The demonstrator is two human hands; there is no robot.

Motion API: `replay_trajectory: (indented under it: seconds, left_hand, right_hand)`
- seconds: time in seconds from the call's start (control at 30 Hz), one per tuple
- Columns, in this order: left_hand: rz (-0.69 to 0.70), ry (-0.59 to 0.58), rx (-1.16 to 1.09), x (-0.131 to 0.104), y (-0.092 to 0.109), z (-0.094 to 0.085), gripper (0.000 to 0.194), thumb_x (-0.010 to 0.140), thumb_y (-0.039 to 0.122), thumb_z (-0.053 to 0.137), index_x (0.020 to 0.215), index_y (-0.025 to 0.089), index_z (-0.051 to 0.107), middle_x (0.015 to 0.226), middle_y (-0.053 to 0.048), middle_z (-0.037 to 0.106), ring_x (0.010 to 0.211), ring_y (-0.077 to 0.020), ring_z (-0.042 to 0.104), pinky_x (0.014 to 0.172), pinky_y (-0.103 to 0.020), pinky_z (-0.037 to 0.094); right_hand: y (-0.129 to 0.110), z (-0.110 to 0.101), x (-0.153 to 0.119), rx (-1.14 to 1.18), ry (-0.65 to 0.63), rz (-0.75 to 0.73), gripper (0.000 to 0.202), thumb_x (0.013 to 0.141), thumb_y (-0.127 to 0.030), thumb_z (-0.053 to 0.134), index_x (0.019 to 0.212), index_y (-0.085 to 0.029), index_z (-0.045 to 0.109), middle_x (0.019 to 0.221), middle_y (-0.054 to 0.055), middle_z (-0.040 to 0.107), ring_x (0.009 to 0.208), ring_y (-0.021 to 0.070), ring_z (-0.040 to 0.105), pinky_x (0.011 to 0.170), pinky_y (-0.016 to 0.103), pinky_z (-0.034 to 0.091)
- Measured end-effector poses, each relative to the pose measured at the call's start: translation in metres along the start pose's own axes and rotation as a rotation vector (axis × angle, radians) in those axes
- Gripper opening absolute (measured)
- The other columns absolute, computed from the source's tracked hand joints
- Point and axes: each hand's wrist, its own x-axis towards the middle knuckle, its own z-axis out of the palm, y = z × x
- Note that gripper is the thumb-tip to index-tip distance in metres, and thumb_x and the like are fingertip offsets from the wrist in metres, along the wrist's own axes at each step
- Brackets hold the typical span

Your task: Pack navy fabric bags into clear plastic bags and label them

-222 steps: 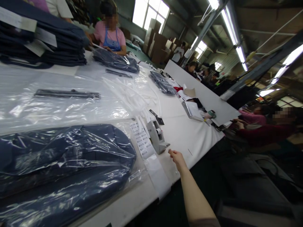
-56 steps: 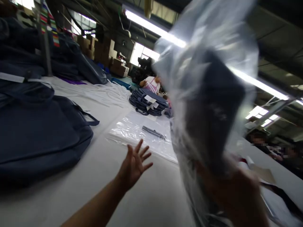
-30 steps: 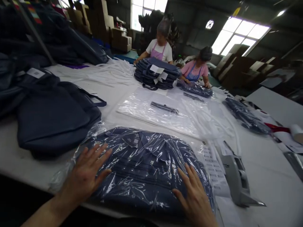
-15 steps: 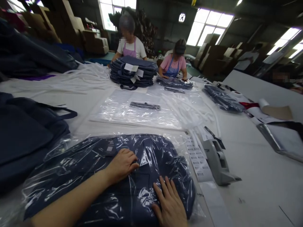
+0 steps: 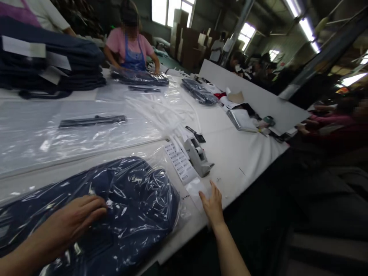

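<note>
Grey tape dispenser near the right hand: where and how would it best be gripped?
The tape dispenser is probably best held across its long, narrow body, behind the low nose, coming from above: the label sheet lies along its left side, and the nose, perhaps with a cutting edge, juts to the right.

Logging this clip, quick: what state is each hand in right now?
Left hand: on the plastic-wrapped navy bag, fingers curled; whether it grips cannot be told.
Right hand: open, holding nothing visible, near the grey tape dispenser.
</note>
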Motion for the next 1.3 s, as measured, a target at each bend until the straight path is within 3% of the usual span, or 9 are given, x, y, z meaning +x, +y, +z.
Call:
replay_trajectory:
  seconds: [0.1,0.23,0.37,0.5,0.7,0.77,0.9,1.07,1.3]
  left_hand:
    - [-0.191,-0.115,-0.378,0.03,0.056,0.016,0.04,0.089,0.057,0.044,0.087,0.023,0.064,0.083,0.001,0.063,0.078,-0.0159,0.057,0.071,-0.022,0.043]
    - [-0.402,-0.211,-0.84,0.073,0.116,0.042,0.053,0.082,0.067,0.047,0.082,0.017,0.064,0.076,-0.003,0.061,0.072,-0.0168,0.055,0.066,-0.024,0.044]
    - [-0.734,-0.212,-1.453,0.108,0.158,0.076,0.053,0.072,0.058,0.07,0.095,0.011,0.065,0.093,-0.009,0.064,0.084,-0.0166,0.06,0.078,-0.023,0.049]
    - [-0.897,-0.262,-1.841,0.145,0.185,0.105,0.051,0.083,0.054,0.061,0.1,0.006,0.062,0.094,-0.015,0.066,0.082,-0.0193,0.065,0.077,-0.027,0.053]
    - [-0.929,0.054,-1.846,0.19,0.186,0.126,0.028,0.093,0.028,0.05,0.11,0.008,0.059,0.098,-0.015,0.069,0.081,-0.0213,0.068,0.074,-0.033,0.057]
    - [-0.896,0.063,-1.81,0.19,0.182,0.127,0.024,0.092,0.025,0.052,0.106,0.008,0.062,0.095,-0.014,0.07,0.079,-0.0204,0.068,0.071,-0.031,0.057]
    - [-0.813,0.024,-1.759,0.182,0.178,0.126,0.023,0.09,0.027,0.055,0.101,0.009,0.065,0.091,-0.013,0.071,0.074,-0.0193,0.068,0.066,-0.027,0.056]
    - [-0.694,0.019,-1.709,0.177,0.175,0.126,0.03,0.083,0.036,0.065,0.092,0.008,0.069,0.081,-0.01,0.071,0.067,-0.0165,0.064,0.063,-0.022,0.051]
    - [-0.663,0.023,-1.639,0.183,0.173,0.124,0.025,0.084,0.029,0.056,0.09,0.008,0.068,0.088,-0.011,0.071,0.077,-0.0208,0.065,0.076,-0.029,0.052]
  right_hand:
    - [0.016,0.004,0.015,-0.028,-0.213,0.145,0.071,0.072,-0.032,0.065,0.134,-0.007,0.042,0.113,0.019,0.06,0.111,0.0354,0.052,0.098,0.05,0.039]
    - [0.007,0.006,0.028,0.191,-0.382,0.255,0.062,0.069,-0.023,0.062,0.128,-0.014,0.047,0.073,0.003,0.059,0.081,0.0263,0.059,0.083,0.041,0.046]
    - [-0.018,-0.01,0.039,0.784,-0.473,0.372,0.068,0.073,-0.038,0.066,0.131,-0.021,0.035,0.077,-0.001,0.062,0.073,0.0199,0.061,0.072,0.033,0.049]
    - [-0.037,-0.034,0.038,1.233,-0.501,0.385,0.087,0.068,-0.04,0.078,0.136,-0.029,0.025,0.096,0.002,0.066,0.083,0.019,0.064,0.078,0.034,0.049]
    - [-0.017,-0.058,0.024,1.02,-0.82,0.239,0.063,0.074,-0.039,0.073,0.129,-0.029,0.045,0.097,0.003,0.065,0.087,0.02,0.063,0.079,0.036,0.05]
    - [-0.017,-0.066,0.03,0.735,-0.739,0.106,0.049,0.076,-0.034,0.07,0.122,-0.028,0.056,0.103,0.005,0.063,0.097,0.0221,0.061,0.087,0.04,0.048]
    - [-0.05,-0.069,0.057,0.338,-0.23,-0.263,0.019,0.081,-0.023,0.064,0.1,-0.027,0.069,0.114,0.007,0.059,0.112,0.024,0.052,0.099,0.043,0.042]
    - [-0.093,-0.042,0.08,0.079,-0.243,-0.612,0.028,0.077,-0.017,0.071,0.104,-0.024,0.068,0.103,0.007,0.065,0.1,0.0228,0.054,0.091,0.04,0.048]
    - [-0.081,-0.035,0.07,-0.023,-0.001,-0.957,0.019,0.087,-0.014,0.057,0.093,-0.026,0.069,0.087,0.003,0.069,0.092,0.0196,0.059,0.088,0.039,0.046]
